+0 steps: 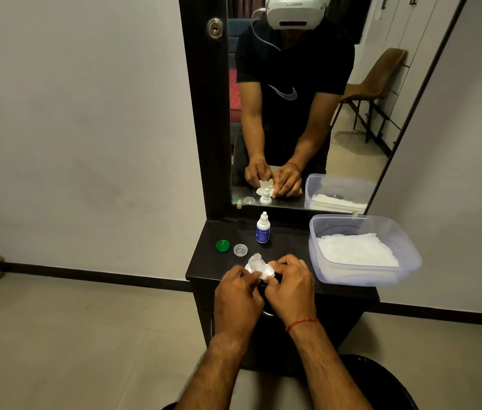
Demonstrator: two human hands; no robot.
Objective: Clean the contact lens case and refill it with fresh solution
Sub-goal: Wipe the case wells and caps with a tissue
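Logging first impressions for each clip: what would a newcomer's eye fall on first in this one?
First, the left hand and right hand meeting at the front edge of the dark wooden dresser top, working a crumpled white tissue against the white contact lens case. Next, the clear plastic tub of white tissues to the right, and the small white solution bottle with a blue label standing behind the hands.

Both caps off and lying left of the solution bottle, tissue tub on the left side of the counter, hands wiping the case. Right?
Not quite. The head view shows the tissue tub on the counter's right side. The rest holds: green cap and clear cap lie left of the solution bottle.
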